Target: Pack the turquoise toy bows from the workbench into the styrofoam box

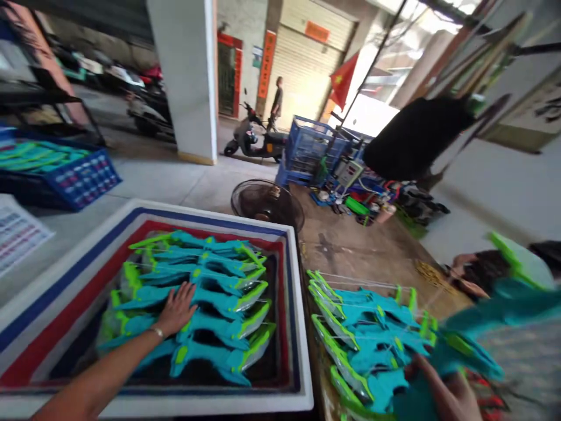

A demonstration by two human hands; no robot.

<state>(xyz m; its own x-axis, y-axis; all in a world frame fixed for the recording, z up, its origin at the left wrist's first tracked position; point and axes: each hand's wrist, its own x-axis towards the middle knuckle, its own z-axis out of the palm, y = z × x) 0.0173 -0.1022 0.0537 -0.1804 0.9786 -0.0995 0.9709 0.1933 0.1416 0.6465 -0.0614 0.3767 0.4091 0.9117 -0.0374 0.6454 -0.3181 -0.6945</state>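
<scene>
Bow at lower right: probably light, stiff, slick plastic; best taken mid-grip, where my right hand is wrapped round it. Left hand, fingers spread, on other bows in the box, lower left.

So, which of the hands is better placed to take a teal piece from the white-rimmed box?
Probably the left hand: it lies on the row of teal pieces inside the white-rimmed box. The right hand is beyond the box's right side, gripping a teal-and-green piece.
</scene>
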